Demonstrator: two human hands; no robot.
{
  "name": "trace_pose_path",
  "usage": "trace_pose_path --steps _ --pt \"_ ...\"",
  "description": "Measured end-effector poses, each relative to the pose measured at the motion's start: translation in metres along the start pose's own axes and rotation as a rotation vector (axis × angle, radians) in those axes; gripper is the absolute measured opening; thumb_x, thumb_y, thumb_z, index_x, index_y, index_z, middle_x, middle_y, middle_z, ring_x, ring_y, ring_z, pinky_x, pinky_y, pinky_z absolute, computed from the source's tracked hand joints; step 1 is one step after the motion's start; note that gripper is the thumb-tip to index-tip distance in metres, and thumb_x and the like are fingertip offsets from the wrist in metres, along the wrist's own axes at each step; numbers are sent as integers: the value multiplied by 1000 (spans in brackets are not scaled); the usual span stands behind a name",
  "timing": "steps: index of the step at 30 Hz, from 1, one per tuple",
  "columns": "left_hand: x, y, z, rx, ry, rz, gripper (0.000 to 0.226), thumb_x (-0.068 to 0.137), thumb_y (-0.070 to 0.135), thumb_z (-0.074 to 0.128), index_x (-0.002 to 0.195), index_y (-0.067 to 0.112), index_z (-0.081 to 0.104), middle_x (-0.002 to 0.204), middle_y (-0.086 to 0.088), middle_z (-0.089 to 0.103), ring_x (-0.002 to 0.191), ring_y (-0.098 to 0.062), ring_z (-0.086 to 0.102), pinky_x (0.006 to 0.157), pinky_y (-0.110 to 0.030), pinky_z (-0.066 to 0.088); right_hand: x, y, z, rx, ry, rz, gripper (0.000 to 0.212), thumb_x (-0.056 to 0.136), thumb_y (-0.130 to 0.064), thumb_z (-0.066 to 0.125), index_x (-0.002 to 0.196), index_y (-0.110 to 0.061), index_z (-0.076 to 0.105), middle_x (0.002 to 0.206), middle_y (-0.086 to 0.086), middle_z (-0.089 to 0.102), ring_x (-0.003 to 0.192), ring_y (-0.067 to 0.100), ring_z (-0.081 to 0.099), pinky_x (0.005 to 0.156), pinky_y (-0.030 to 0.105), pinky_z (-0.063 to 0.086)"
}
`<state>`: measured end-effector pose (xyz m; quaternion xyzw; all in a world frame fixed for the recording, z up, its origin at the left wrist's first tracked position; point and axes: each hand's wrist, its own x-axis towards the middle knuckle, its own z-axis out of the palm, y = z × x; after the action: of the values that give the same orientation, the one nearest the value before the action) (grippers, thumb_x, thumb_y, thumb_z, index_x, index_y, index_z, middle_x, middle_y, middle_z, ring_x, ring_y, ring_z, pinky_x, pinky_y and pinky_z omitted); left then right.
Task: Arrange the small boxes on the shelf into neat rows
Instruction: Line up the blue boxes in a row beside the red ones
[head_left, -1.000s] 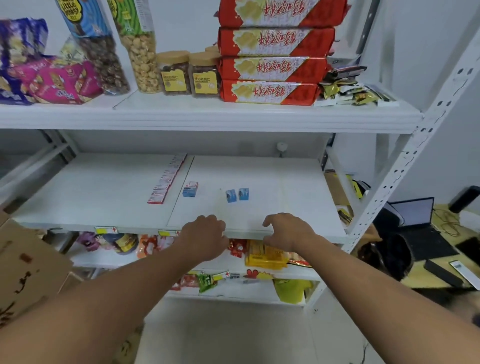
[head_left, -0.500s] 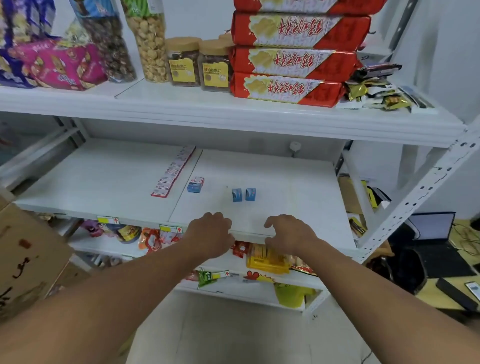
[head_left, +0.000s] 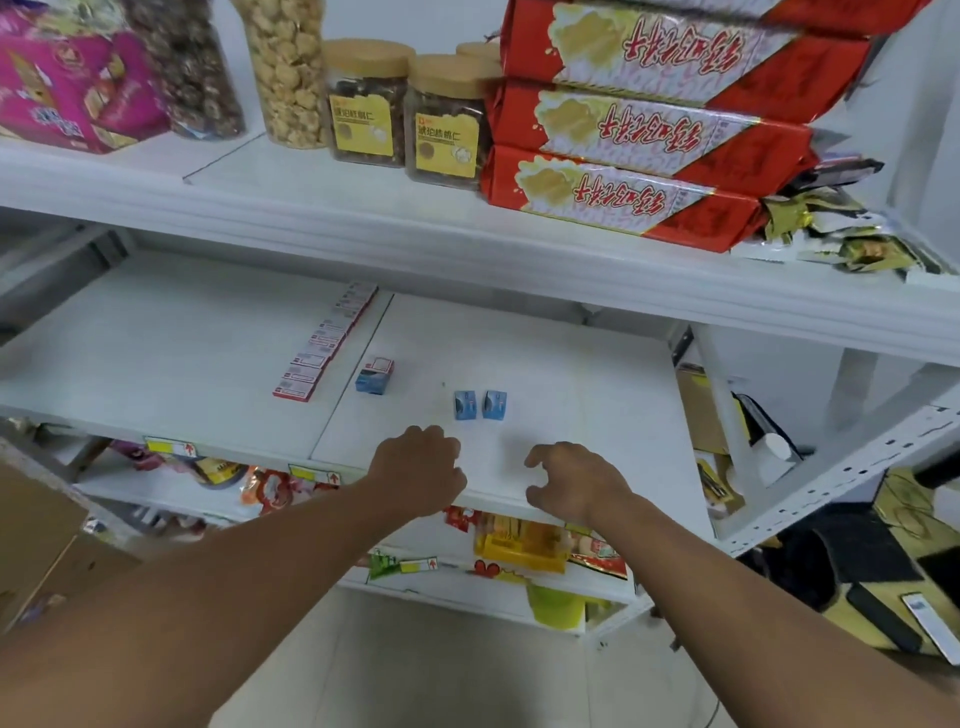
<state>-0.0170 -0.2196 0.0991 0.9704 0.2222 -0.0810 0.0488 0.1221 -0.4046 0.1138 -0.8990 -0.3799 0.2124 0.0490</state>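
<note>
I see the white middle shelf (head_left: 545, 358) spread wide in front of me, mostly bare. Above it the upper shelf (head_left: 363, 208) carries stacked red biscuit packs (head_left: 649, 135) and two lidded jars (head_left: 410, 109). On the middle shelf, a row of red-and-white small boxes (head_left: 324, 345) runs front to back along the panel seam. Just right of its near end sits one blue box (head_left: 375, 375), apart from the row. Further right, two smaller blue boxes (head_left: 480, 405) stand side by side, nearly touching. My left hand (head_left: 420, 470) and right hand (head_left: 574, 480) hover at the shelf's front edge, apart from each other, fingers loosely curled, gripping nothing.
</note>
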Motion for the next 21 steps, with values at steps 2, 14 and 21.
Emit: trace_pose_path --steps 2,14,21 --pt "7 3 1 6 -13 -13 41 101 46 46 129 22 66 122 0 63 111 -23 62 92 -43 55 14 7 -2 -3 -20 -18 50 94 -40 66 142 -32 56 144 -2 57 125 23 58 99 37 51" --pt "53 28 27 -9 -100 -246 44 104 47 45 134 23 65 128 -4 63 116 -27 60 90 -41 52 111 56 1 -46 -80 -229 49 90 -40 70 137 -33 59 141 -4 59 122 20 59 100 37 51" --pt "92 34 50 -220 121 -382 44 102 40 59 140 19 57 131 -7 64 116 -28 61 91 -45 59 166 60 3 -91 -25 -357 49 90 -33 72 136 -25 60 136 2 58 118 23 61 96 38 54"
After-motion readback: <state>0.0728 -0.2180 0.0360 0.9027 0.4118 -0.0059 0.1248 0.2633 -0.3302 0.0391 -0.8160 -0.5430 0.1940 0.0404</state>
